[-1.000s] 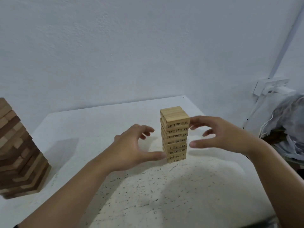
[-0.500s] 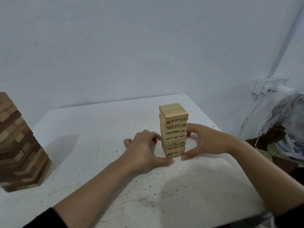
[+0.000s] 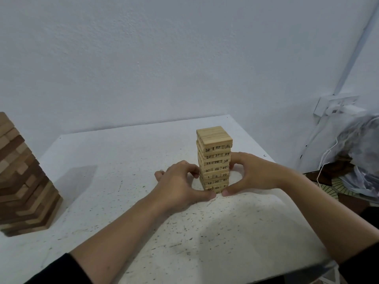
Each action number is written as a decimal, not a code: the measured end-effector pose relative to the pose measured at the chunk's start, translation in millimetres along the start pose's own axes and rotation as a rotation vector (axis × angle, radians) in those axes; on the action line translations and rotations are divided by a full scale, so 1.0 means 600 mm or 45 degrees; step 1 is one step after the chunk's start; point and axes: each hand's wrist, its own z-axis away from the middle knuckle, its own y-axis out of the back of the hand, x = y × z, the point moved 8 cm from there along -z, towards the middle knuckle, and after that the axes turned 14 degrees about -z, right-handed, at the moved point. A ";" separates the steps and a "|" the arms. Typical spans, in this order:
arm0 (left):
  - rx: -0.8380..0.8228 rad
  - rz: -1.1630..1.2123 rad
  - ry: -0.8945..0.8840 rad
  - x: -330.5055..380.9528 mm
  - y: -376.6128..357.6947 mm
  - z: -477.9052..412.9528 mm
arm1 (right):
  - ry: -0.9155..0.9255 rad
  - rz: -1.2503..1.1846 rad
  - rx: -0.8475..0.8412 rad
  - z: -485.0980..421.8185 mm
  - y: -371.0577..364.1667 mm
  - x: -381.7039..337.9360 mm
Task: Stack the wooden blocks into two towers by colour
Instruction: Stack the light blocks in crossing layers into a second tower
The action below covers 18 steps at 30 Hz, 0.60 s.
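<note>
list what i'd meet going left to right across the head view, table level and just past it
stepped tower of dark and light brown wooden blocks → left hand → pale wooden tower of numbered blocks → right hand → white wall socket

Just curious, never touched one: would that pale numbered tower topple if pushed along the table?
Likely tippy: the pale tower is tall on a narrow base, so a high push could topple it. Its loose layers sit slightly offset, so it may shear apart. The left hand and right hand cup it low, probably the safer spot.
</note>
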 end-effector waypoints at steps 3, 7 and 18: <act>-0.016 -0.023 -0.005 -0.005 -0.003 -0.006 | 0.009 -0.006 -0.008 0.002 0.000 -0.005; -0.002 0.006 -0.053 -0.004 -0.002 -0.013 | 0.035 -0.014 -0.009 0.003 -0.001 -0.009; 0.009 -0.008 -0.035 -0.006 0.010 -0.016 | 0.061 -0.001 0.031 0.004 -0.008 -0.018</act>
